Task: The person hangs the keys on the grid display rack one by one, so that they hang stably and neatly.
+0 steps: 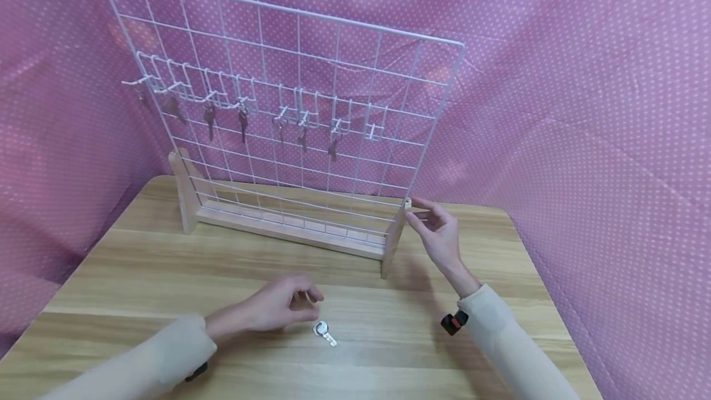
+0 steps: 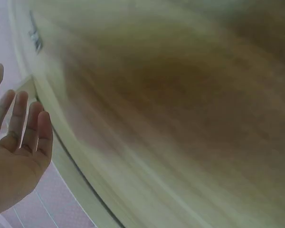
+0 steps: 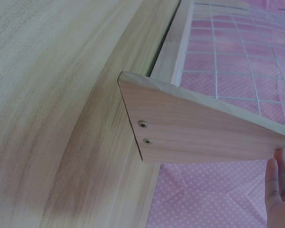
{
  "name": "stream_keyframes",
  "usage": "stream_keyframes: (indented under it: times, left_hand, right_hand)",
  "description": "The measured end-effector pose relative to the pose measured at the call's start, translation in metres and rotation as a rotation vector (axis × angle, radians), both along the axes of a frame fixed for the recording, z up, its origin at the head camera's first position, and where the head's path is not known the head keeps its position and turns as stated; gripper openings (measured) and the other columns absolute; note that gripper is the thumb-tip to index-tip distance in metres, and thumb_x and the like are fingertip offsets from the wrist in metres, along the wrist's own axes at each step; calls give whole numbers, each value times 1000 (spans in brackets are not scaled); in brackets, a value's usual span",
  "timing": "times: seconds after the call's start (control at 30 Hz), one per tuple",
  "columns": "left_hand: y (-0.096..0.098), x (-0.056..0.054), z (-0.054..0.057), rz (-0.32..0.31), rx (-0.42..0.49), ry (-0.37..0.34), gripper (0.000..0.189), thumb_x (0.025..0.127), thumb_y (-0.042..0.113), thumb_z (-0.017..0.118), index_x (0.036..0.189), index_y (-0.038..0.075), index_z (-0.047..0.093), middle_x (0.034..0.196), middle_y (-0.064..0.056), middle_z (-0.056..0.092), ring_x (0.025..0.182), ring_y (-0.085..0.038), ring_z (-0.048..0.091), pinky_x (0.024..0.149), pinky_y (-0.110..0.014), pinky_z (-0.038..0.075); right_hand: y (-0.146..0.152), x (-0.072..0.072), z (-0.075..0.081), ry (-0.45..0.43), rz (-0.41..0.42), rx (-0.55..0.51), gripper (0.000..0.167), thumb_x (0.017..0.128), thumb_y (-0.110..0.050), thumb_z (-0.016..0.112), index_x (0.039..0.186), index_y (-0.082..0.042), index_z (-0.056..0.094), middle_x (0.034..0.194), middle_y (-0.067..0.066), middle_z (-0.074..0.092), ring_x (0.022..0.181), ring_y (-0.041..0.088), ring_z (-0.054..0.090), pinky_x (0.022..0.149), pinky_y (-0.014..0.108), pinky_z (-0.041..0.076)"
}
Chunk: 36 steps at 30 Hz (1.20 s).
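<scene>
A silver key point(image 1: 324, 333) with a ring lies on the table in the head view, and shows small near the top left of the left wrist view. My left hand point(image 1: 283, 304) hovers close beside it, fingers loosely bent and nothing held. In the left wrist view its fingers point(image 2: 31, 124) are spread. With thumb and fingers my right hand point(image 1: 439, 233) pinches the top of the right wooden side post point(image 1: 393, 239) of a white wire grid rack point(image 1: 300, 57). The right wrist view shows its fingertips at the post point(image 3: 199, 126). Several keys point(image 1: 242, 123) hang from the rack's hooks.
The rightmost white hook point(image 1: 373, 132) holds no key. A wooden bar point(image 1: 289, 234) joins the rack's two posts, the left one point(image 1: 185, 193) standing at the table's far left. Pink dotted cloth point(image 1: 600, 141) surrounds the wooden table point(image 1: 355, 375).
</scene>
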<state>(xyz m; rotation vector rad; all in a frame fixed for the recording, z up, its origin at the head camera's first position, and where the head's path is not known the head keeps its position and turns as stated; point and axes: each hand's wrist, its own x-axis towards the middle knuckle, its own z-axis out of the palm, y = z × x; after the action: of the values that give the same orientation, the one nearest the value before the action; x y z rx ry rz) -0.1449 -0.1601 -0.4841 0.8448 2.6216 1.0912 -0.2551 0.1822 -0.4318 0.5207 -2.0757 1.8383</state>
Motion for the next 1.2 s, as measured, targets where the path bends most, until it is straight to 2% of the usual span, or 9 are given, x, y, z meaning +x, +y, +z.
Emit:
stream_keyframes:
  times: [0.23, 0.43, 0.53, 0.7, 0.8, 0.93, 1.2]
  left_hand:
    - [4, 12, -9, -32, -93, 74, 30, 92, 32, 82, 117, 18, 74, 117, 10, 73, 111, -13, 66, 100, -37, 57]
    - [8, 13, -14, -43, -90, 77, 27, 91, 30, 83, 114, 19, 77, 112, 11, 72, 108, -8, 62, 97, -33, 56]
    - [10, 15, -16, -51, -86, 61, 24, 91, 31, 83, 112, 21, 78, 108, 14, 71, 107, -6, 60, 95, -31, 55]
    - [13, 17, -19, -46, -92, 57, 22, 90, 31, 84, 110, 23, 79, 104, 17, 68, 106, -5, 58, 93, -28, 55]
    - [14, 17, -21, -41, -94, 71, 20, 90, 31, 84, 107, 23, 80, 101, 17, 68, 103, -3, 57, 89, -26, 54]
    - [15, 17, -23, -34, -92, 77, 16, 90, 31, 83, 104, 24, 80, 98, 17, 67, 101, -2, 56, 85, -24, 52]
    - [15, 17, -24, -14, -113, 71, 9, 93, 29, 81, 102, 27, 82, 95, 19, 67, 98, 1, 55, 85, -23, 51]
  right_hand:
    - [1, 1, 0, -7, 0, -2, 36, 94, 7, 72, 129, 11, 65, 116, -16, 73, 90, 3, 74, 84, 19, 63]
    - [2, 0, 0, -5, 2, -1, 37, 94, 7, 72, 129, 11, 65, 116, -17, 73, 91, 1, 74, 84, 18, 62]
    - [1, 0, 1, -1, 3, 1, 36, 94, 7, 72, 129, 11, 65, 118, -10, 74, 91, 3, 74, 84, 18, 63]
    - [1, 1, 1, 1, 0, 10, 36, 94, 7, 72, 129, 9, 66, 125, 18, 72, 91, 2, 74, 84, 18, 63]
    - [1, 1, 1, -2, -8, 16, 36, 94, 7, 72, 129, 9, 66, 127, 28, 70, 91, 2, 74, 84, 18, 63]
    - [0, 1, 1, 0, -4, 17, 37, 94, 7, 72, 130, 10, 66, 128, 31, 68, 92, 4, 74, 84, 18, 62]
    - [0, 2, 1, -2, 4, 14, 36, 94, 7, 71, 130, 10, 66, 130, 35, 66, 92, 1, 73, 84, 17, 62]
